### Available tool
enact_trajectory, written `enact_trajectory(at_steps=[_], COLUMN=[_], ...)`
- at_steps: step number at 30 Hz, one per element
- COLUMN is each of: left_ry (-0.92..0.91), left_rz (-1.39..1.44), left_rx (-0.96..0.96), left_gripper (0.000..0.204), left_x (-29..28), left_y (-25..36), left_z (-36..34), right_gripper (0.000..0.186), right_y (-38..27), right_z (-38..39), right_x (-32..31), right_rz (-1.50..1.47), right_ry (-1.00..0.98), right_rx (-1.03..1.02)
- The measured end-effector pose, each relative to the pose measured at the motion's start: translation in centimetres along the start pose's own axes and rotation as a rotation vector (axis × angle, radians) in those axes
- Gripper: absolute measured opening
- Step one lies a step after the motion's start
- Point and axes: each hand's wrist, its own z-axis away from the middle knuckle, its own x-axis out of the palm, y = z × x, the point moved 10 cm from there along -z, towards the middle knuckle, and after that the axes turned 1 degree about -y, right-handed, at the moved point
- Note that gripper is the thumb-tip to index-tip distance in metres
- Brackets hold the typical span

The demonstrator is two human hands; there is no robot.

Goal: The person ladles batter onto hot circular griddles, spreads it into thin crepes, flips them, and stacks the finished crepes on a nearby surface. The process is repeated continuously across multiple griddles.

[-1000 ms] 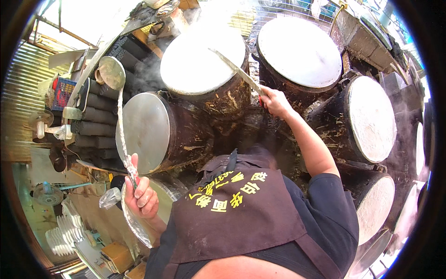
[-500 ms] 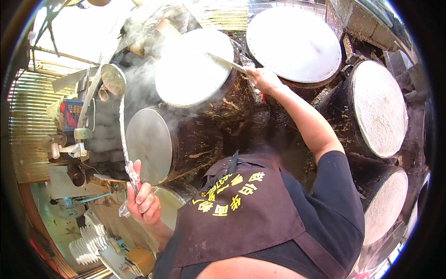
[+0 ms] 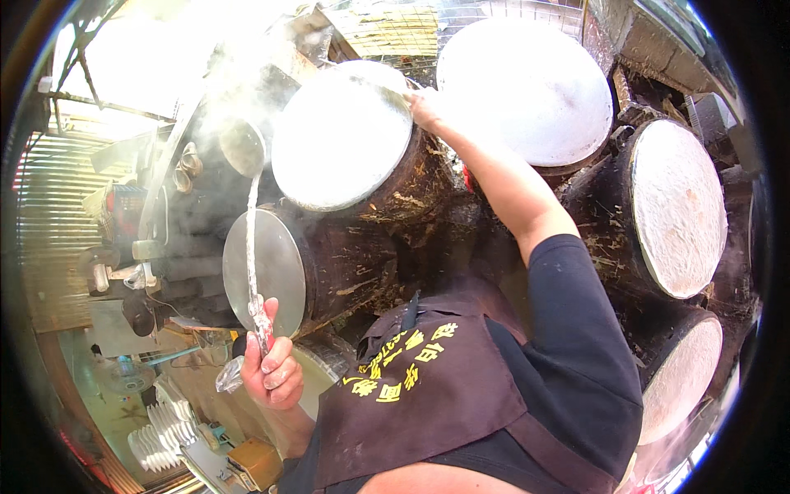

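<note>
My left hand (image 3: 278, 377) is closed around the handle of a long ladle (image 3: 253, 247) with a round metal bowl. The handle is smeared with white, and the ladle bowl hangs in steam left of a white-topped round griddle (image 3: 339, 144). My right hand (image 3: 426, 110) reaches to that griddle's far right rim. It grips a thin, flat scraper, whose pale blade lies along the far part of the griddle top and is partly lost in glare and steam. A bare grey round griddle (image 3: 265, 267) sits nearer, below the ladle bowl.
Dark drum-shaped stoves form an arc around me. Another bright white griddle (image 3: 527, 90) stands at the far right, with two pale, crusted griddle tops (image 3: 679, 210) farther right. White stacked dishes (image 3: 156, 432), a brown box (image 3: 255, 463) and a fan (image 3: 127, 375) are at lower left.
My right hand and the scraper have shifted left and away from me over the griddle. The ladle has swung right, its bowl now closer to the griddle, with my left hand slightly right and nearer.
</note>
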Motion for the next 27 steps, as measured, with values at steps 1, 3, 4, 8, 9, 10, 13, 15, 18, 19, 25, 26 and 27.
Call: enact_trajectory(at_steps=[1, 3, 4, 8, 9, 10, 13, 15, 18, 19, 25, 26, 27], left_ry=[-0.002, -0.010, -0.008, 0.034, 0.052, 0.071, 0.085, 0.076, 0.060, 0.051, 0.040, 0.035, 0.030], left_rz=[0.013, 0.018, 0.018, -0.005, 0.007, 0.018, 0.037, 0.033, -0.001, 0.008, 0.032, 0.032, 0.031], left_rx=[0.021, 0.021, 0.029, 0.064, 0.053, 0.045, 0.020, 0.001, 0.000, 0.006, -0.008, -0.016, -0.023], left_gripper=[0.055, 0.055, 0.055, 0.056, 0.056, 0.056, 0.055, 0.055, 0.056, 0.056, 0.056, 0.056, 0.056], left_x=[-0.3, -0.6, -1.1, -2.6, -2.7, -2.8, -2.4, -1.5, -1.4, -1.6, -1.4, -1.3, -1.2], left_y=[0.0, 0.1, 0.2, 0.8, 0.8, 0.6, -0.1, -0.3, 0.0, 0.2, 0.0, -0.1, -0.2], left_z=[0.6, 0.6, 0.8, 2.7, 2.4, 1.9, 0.2, -0.6, 0.6, 0.8, 0.5, 0.6, 0.7], right_gripper=[0.035, 0.033, 0.032, 0.054, 0.057, 0.058, 0.052, 0.049, 0.044, 0.045, 0.046, 0.049, 0.048], right_y=[-4.4, -10.1, -11.2, -12.7, -11.1, -10.1, -12.5, -12.9, -10.6, -9.4, -17.2, -17.1, -16.2], right_z=[0.1, 3.6, 6.7, 15.5, 16.4, 15.6, 11.6, 9.7, 9.6, 10.3, 10.4, 10.1, 9.8], right_x=[-0.6, -4.0, -4.4, -8.8, -8.9, -8.0, -4.9, -1.7, -3.9, -5.1, -1.9, -1.2, -1.7], right_rz=[0.074, 0.166, -0.044, -0.016, 0.026, 0.048, 0.274, 0.223, 0.140, 0.142, 0.138, 0.163, 0.152], right_ry=[-0.197, -0.309, -0.433, -0.044, 0.068, -0.027, -0.358, -0.472, -0.234, -0.175, -0.265, -0.377, -0.347], right_rx=[0.050, 0.017, 0.220, 0.030, 0.055, 0.168, 0.303, 0.212, 0.240, 0.316, 0.020, 0.054, 0.079])
